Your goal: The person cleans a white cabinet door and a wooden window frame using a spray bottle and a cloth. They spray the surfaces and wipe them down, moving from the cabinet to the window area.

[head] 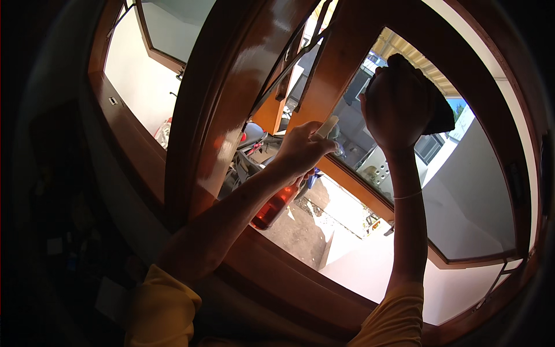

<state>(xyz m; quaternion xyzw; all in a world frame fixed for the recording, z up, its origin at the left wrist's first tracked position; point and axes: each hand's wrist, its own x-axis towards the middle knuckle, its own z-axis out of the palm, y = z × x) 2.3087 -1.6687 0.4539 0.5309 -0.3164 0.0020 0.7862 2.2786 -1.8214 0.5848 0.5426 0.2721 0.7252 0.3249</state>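
My left hand (305,147) grips a spray bottle by its neck, just under the pale trigger head (327,126). Reddish liquid fills much of the clear bottle (277,206), which hangs tilted below my fist. Against the glass pane (468,208) of an outward-opened wooden window sash (360,184), my right hand (396,108) presses a dark cloth (438,110). Part of the cloth is hidden behind that hand, and the fingers are in deep shadow. The spray head is near the left edge of the same pane.
A wooden window sill (277,269) runs below my forearms. To the left stands a thick varnished wooden post (217,108), with a second open sash (160,34) beyond it. A metal stay arm (286,73) crosses the gap. Outside, a motorcycle (253,139) stands on concrete ground (299,236).
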